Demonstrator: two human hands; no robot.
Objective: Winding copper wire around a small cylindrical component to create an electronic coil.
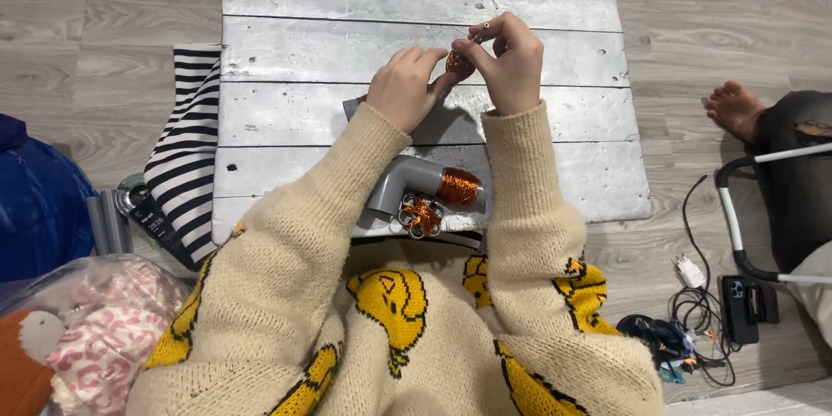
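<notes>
Both my hands meet above a whitewashed plank board (pixel 555 147). My left hand (pixel 404 87) and my right hand (pixel 510 61) together pinch a small piece wound with copper-orange wire (pixel 458 62), with a thin metal end sticking up by my right fingers. Close to my chest lies a grey elbow-shaped pipe piece (pixel 406 182) with copper wire wrapped around one end (pixel 458 185). Beside it sit metal rings tangled with copper wire (pixel 421 214). A grey flat piece (pixel 350 107) peeks out under my left wrist.
A black-and-white striped cloth (pixel 186 156) lies left of the board. Another person's bare foot (pixel 734 109) and dark leg are at right, near a white-and-black tube frame (pixel 737 225), a phone (pixel 738 296), a charger and cables (pixel 693 295). A blue bag and a bag of soft toys sit at left.
</notes>
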